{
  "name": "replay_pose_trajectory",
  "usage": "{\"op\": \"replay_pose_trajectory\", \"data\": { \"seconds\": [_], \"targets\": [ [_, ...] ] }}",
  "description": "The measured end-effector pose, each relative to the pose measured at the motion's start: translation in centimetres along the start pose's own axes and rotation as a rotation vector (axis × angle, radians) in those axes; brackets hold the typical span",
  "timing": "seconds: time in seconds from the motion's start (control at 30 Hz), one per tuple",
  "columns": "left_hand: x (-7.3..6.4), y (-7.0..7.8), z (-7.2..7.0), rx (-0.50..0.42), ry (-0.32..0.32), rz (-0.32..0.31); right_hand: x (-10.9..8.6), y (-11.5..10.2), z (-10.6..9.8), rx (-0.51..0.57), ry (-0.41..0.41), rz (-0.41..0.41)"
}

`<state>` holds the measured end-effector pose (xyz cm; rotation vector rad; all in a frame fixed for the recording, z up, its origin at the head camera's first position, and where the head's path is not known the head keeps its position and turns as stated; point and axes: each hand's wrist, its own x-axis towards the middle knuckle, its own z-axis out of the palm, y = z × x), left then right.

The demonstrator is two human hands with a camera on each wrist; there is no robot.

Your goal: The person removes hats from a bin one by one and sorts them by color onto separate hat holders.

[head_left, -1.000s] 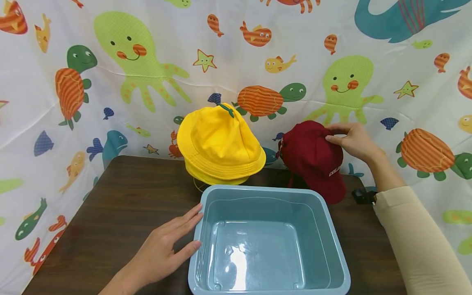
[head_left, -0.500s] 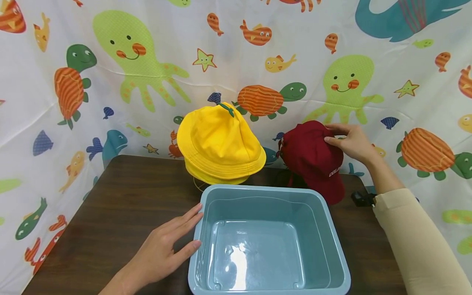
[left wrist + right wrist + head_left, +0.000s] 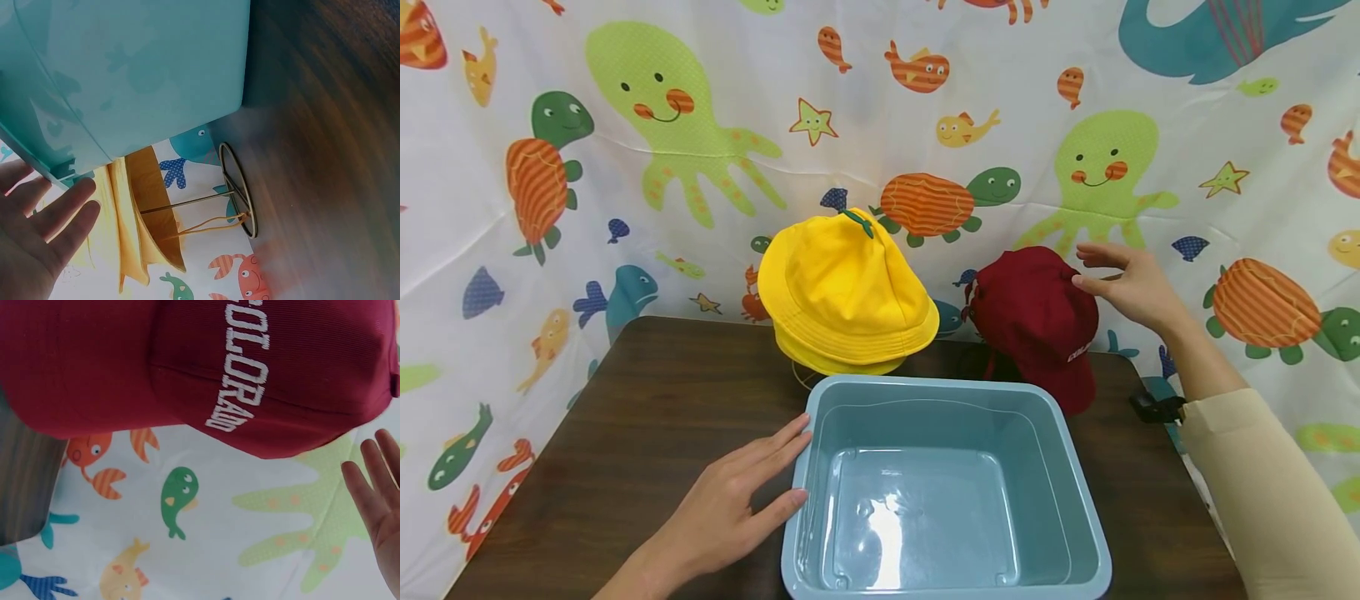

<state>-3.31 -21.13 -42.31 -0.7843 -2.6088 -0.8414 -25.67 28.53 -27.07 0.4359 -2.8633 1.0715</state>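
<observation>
A maroon baseball cap (image 3: 1033, 321) with white COLORADO lettering (image 3: 244, 369) sits at the back right of the table, brim down and toward the front. My right hand (image 3: 1131, 287) is at the cap's upper right, fingers extended and spaced from it in the right wrist view; the head view does not settle whether the thumb touches. With straight fingers, my left hand (image 3: 730, 500) touches the left rim of a blue plastic basin (image 3: 951, 479). Behind the basin, layered yellow bucket hats (image 3: 850, 292), the top one with a green sprout, rest on a wire stand (image 3: 240, 194).
Beneath everything is a dark wooden table (image 3: 700, 375). A white curtain (image 3: 880, 108) printed with sea animals hangs right behind it and along the left side. The basin takes up the table's front middle, its far rim close to both sets of headwear.
My right hand has let go of the maroon cap's top and shifted slightly right. The cap's brim has turned a little to the left. My left hand keeps its place on the basin.
</observation>
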Motion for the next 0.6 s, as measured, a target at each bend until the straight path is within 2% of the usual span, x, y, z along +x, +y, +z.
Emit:
{"op": "replay_pose_trajectory", "data": {
  "seconds": [0.33, 0.6],
  "targets": [
    [0.6, -0.2, -1.1, 0.024, 0.014, 0.039, -1.8, -0.2, -0.5, -0.048, 0.057, -0.055],
    [1.4, -0.8, -2.6, 0.077, 0.047, 0.038, -4.2, 0.1, 0.0, -0.028, 0.090, -0.098]
  ]
}}
